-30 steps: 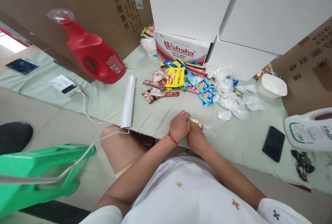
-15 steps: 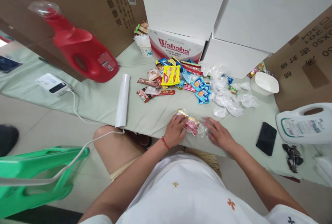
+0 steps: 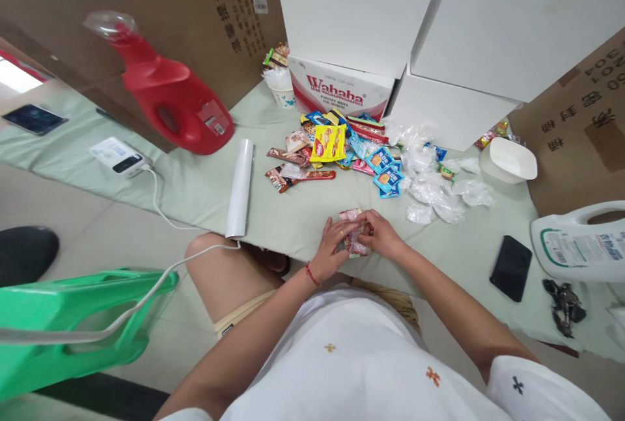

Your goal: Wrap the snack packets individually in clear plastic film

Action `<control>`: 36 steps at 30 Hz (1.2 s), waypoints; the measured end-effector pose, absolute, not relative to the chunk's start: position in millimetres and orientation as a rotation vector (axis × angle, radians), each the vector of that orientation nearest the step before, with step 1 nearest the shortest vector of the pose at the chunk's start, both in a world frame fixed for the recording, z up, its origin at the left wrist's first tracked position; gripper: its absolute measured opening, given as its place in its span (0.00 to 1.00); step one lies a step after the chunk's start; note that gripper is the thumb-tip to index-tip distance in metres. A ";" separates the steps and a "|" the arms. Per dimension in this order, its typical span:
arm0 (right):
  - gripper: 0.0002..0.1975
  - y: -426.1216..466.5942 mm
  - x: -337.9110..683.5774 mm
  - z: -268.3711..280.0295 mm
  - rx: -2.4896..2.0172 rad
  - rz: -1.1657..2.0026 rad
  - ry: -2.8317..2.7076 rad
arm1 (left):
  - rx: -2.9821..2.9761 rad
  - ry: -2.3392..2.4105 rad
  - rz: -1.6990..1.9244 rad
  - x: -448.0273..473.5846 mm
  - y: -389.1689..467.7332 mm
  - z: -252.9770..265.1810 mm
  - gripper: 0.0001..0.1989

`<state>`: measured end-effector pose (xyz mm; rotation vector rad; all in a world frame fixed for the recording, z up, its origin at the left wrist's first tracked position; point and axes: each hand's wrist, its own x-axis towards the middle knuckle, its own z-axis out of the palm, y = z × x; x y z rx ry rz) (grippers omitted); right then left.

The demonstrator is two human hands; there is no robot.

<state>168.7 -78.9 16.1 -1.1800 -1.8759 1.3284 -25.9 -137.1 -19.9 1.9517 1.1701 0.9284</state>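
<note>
A small pink-and-red snack packet (image 3: 350, 215), wrapped in clear plastic, lies on the cloth-covered table close to my body. My left hand (image 3: 332, 246), with a red string on the wrist, holds it from the left, fingers stretched across its middle and thumb apart. From the right, my right hand (image 3: 383, 233) bends over the packet, its fingertips pinched on the wrap beside my left fingers. Both hands hide part of the packet. Beyond them lies a pile of snacks, with a yellow packet (image 3: 328, 142) on top and blue packets (image 3: 388, 177) to the right.
Crumpled clear plastic bags (image 3: 430, 183) lie right of the snacks, near a white bowl (image 3: 509, 159). A white roll (image 3: 240, 188) and red jug (image 3: 178, 105) stand left. A phone (image 3: 510, 268), keys (image 3: 564, 307) and white jug (image 3: 581, 242) are right. Boxes (image 3: 342, 86) line the back.
My right hand has moved left from the plastic's loose end onto the packet, its fingers now drawn together. The packet's loose plastic end no longer sticks out to the right. The view has shifted slightly.
</note>
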 end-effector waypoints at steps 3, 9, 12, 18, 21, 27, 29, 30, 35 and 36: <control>0.15 -82.6 165.3 6.8 -1.326 1.421 -1.695 | 1.799 1.301 1.001 -18.1 -139.1 -17.7 0.32; 0.15 -90.1 192.5 26.9 -1.049 1.297 -1.883 | 1.652 1.449 1.167 -1.4 -127.6 -17.3 0.17; 0.22 -101.5 205.8 32.6 -0.841 0.855 -2.282 | 1.589 1.448 1.178 -2.6 -125.3 -15.2 0.23; 0.25 -115.5 201.5 9.6 -0.702 0.445 -2.625 | 1.384 1.555 1.162 -2.1 -125.3 -9.3 0.31; 0.26 -112.9 199.5 4.7 -0.693 0.430 -2.615 | 1.430 1.587 1.145 -2.8 -124.2 -6.4 0.39; 0.35 -103.6 195.5 12.7 -0.790 0.480 -2.670 | 1.573 1.558 1.243 -9.1 -117.6 -9.6 0.35; 0.33 -100.2 190.8 16.5 -0.810 0.494 -2.727 | 1.657 1.536 1.209 -15.3 -115.3 -9.8 0.23; 0.31 -98.8 188.4 18.0 -0.817 0.492 -2.733 | 1.717 1.508 1.180 -19.8 -115.1 -9.1 0.17; 0.22 -96.8 181.2 15.8 -0.816 0.471 -2.628 | 2.089 1.174 0.936 -51.1 -124.5 -2.9 0.26; 0.21 -97.3 180.9 13.3 -0.801 0.489 -2.604 | 2.188 1.110 0.842 -56.2 -127.6 -2.7 0.29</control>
